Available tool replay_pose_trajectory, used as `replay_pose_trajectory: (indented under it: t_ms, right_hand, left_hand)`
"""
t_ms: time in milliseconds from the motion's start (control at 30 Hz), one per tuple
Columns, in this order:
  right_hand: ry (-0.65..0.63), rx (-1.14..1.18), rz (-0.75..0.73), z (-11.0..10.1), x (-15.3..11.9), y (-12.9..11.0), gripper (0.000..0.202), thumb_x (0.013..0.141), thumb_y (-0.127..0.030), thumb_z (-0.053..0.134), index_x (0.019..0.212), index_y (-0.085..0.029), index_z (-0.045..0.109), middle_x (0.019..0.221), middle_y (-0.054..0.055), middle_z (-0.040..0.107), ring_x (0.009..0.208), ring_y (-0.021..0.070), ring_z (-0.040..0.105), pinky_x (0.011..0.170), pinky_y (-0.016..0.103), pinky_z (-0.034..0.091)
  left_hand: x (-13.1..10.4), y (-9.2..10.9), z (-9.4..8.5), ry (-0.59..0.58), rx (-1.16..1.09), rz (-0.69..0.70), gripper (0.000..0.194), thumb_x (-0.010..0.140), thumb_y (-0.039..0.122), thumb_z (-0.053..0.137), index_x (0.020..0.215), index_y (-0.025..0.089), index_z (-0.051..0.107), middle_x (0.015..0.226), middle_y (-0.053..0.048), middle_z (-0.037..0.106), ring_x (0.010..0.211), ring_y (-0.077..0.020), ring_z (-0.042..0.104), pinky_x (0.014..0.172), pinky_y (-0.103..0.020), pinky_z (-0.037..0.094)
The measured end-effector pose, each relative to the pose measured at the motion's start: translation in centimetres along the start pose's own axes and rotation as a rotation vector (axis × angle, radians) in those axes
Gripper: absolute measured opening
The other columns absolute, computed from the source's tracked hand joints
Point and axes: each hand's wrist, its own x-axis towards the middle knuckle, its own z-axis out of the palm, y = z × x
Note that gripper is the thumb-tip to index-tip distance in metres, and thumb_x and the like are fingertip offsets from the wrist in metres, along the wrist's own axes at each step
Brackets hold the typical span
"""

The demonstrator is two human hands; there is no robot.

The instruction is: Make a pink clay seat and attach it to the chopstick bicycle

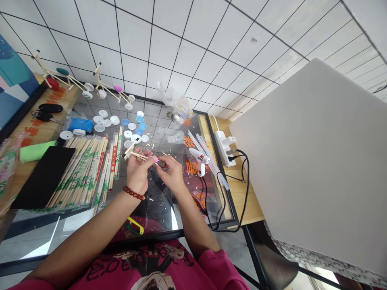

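Observation:
Over the glass tabletop, my left hand [137,172] is closed around a small model of wooden sticks [136,154] with black-tipped handlebars [130,147]. A pink oval piece [153,158] sits on the model beside my left thumb. My right hand [171,172] pinches the model's right end, just past the pink piece; the fingers partly hide what they grip. White and blue bottle caps [132,126] lie beyond my hands. Wrapped chopsticks [86,169] are spread to the left. A white glue gun [198,158] is to the right of my right hand.
Two similar stick models [109,86] stand at the back. Clear glue sticks [208,155], a power strip [224,147] and black cables [248,177] are on the right. A yellow-handled tool [136,225] lies near the front edge. Black sheet [44,177] and car keys [45,116] lie left.

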Motion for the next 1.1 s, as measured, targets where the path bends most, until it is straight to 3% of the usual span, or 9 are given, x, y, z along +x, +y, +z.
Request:
replay_pose_trajectory:
  t_ms: [633, 867, 1100]
  right_hand:
    - [0.001, -0.022, -0.001, 0.1, 0.0, 0.1, 0.015, 0.082, -0.028, 0.064, 0.094, -0.021, 0.071, 0.075, 0.000, 0.064, 0.063, 0.0130, 0.054, 0.064, 0.025, 0.047]
    - [0.020, 0.017, 0.004, 0.3, 0.1, 0.2, 0.019, 0.082, -0.025, 0.065, 0.099, -0.021, 0.070, 0.082, 0.001, 0.068, 0.063, 0.0122, 0.054, 0.065, 0.025, 0.048]
    - [0.006, -0.008, 0.011, 0.1, 0.0, 0.1, 0.027, 0.080, -0.026, 0.070, 0.106, -0.021, 0.069, 0.094, 0.004, 0.071, 0.063, 0.0120, 0.054, 0.067, 0.026, 0.050]
  left_hand:
    - [0.2, -0.3, -0.2, -0.008, 0.003, 0.012, 0.064, 0.049, 0.008, 0.087, 0.104, 0.022, 0.056, 0.089, 0.001, 0.069, 0.089, -0.0162, 0.068, 0.093, -0.034, 0.050]
    - [-0.4, 0.0, -1.0, -0.066, -0.050, -0.038, 0.039, 0.065, 0.029, 0.085, 0.096, 0.021, 0.062, 0.108, -0.007, 0.071, 0.109, -0.0197, 0.065, 0.098, -0.033, 0.047]
    - [-0.1, -0.2, -2.3, -0.075, -0.069, -0.005, 0.032, 0.066, 0.025, 0.080, 0.095, 0.022, 0.067, 0.111, -0.007, 0.072, 0.112, -0.0207, 0.064, 0.101, -0.034, 0.047]
